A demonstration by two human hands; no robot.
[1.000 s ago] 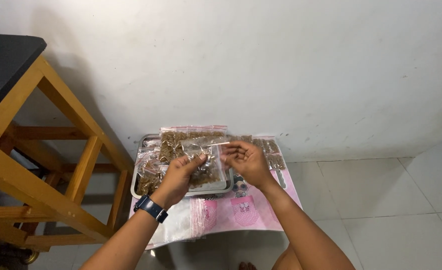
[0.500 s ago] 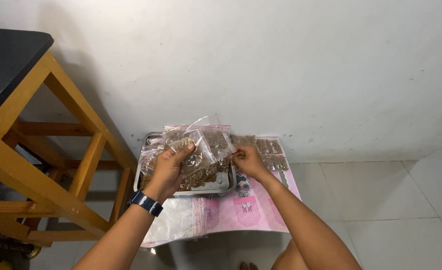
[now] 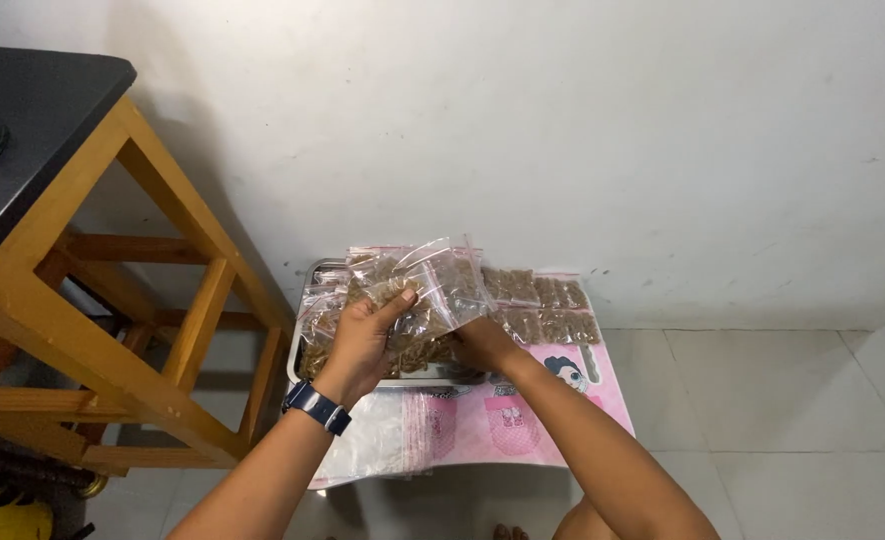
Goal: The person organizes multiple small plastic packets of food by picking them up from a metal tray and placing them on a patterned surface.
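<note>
My left hand (image 3: pixel 363 335) pinches a clear zip bag of brown bits (image 3: pixel 433 290), now lifted above the steel tray (image 3: pixel 308 290). My right hand (image 3: pixel 483 340) has dropped under the bag; its grip is hidden. Filled packets (image 3: pixel 548 310) lie right of the tray.

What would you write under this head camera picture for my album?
Left hand holds up a clear bag of brown bits while the right hand reaches into the metal tray.
</note>
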